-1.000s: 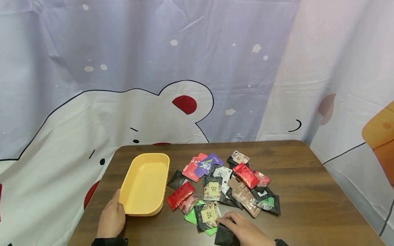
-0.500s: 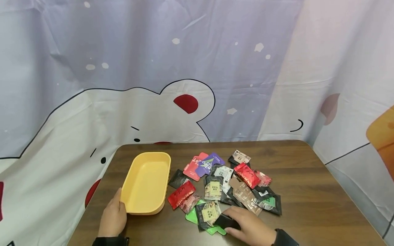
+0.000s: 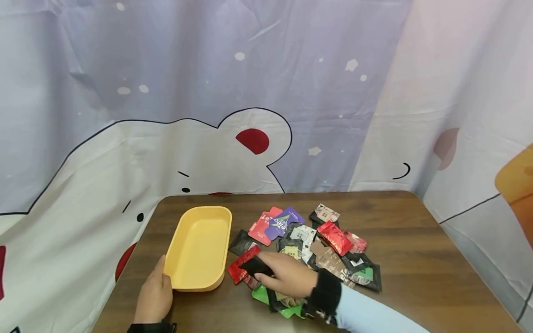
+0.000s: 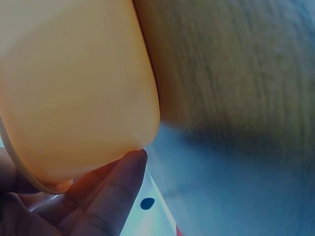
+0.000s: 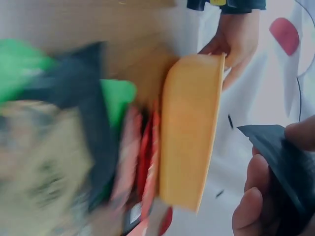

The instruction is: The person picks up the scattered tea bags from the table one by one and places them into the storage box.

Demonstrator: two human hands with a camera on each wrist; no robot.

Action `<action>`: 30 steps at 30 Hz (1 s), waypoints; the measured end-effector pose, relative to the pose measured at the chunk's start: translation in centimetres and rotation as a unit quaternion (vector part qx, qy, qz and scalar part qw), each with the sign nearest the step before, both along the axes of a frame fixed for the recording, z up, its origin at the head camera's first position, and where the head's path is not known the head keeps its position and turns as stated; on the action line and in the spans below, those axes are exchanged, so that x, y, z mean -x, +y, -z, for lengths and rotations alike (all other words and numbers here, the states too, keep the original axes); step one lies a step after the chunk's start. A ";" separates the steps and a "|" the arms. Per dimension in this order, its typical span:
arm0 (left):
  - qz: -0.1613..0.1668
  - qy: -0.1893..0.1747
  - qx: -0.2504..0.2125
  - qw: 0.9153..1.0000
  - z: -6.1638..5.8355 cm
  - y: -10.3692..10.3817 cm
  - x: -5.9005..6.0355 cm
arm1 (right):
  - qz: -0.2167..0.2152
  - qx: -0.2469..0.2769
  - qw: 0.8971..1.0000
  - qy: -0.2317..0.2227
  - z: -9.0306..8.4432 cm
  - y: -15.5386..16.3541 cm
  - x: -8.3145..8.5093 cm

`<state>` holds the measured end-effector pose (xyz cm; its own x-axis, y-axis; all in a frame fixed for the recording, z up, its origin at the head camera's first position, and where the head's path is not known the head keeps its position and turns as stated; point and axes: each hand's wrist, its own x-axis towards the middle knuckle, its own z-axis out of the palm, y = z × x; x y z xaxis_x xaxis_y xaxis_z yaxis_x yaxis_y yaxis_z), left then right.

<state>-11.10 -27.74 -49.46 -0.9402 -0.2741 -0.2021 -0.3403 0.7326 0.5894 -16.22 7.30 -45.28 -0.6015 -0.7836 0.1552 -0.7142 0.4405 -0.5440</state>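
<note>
A pale curtain (image 3: 208, 115) printed with a cartoon bear hangs behind a dark wooden surface (image 3: 416, 273). On its left part sits a yellow tray (image 3: 199, 247), long side running away from the person. To the right of the tray lies a loose heap of small packets (image 3: 316, 245) in red, purple, green, black and brown, some overlapping. The left hand (image 3: 153, 296) rests against the tray's near left corner, fingers fairly straight along the wall; the left wrist view shows a fingertip (image 4: 129, 169) touching the outside of the rim. The right hand (image 3: 287, 277) hovers over the near left side of the heap, its grip pinched on a black packet (image 3: 255, 266) held just right of the tray, above a red packet (image 3: 239, 273).
</note>
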 end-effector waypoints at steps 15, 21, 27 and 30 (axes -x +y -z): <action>-0.027 -0.002 -0.006 1.000 0.1 1.0 0.0 | -0.031 -0.027 0.999 0.026 -0.9 -11.7 4.3; -0.035 -0.010 -0.014 0.999 0.0 1.4 0.3 | -0.018 -0.050 0.998 0.025 -0.6 -14.0 5.2; -0.028 0.001 -0.011 1.000 0.1 1.2 0.1 | -0.023 -0.056 0.997 0.048 -0.6 -15.0 5.3; -0.023 0.006 -0.009 1.000 0.0 1.2 -0.1 | -0.025 -0.054 0.997 0.047 -0.4 -15.1 5.2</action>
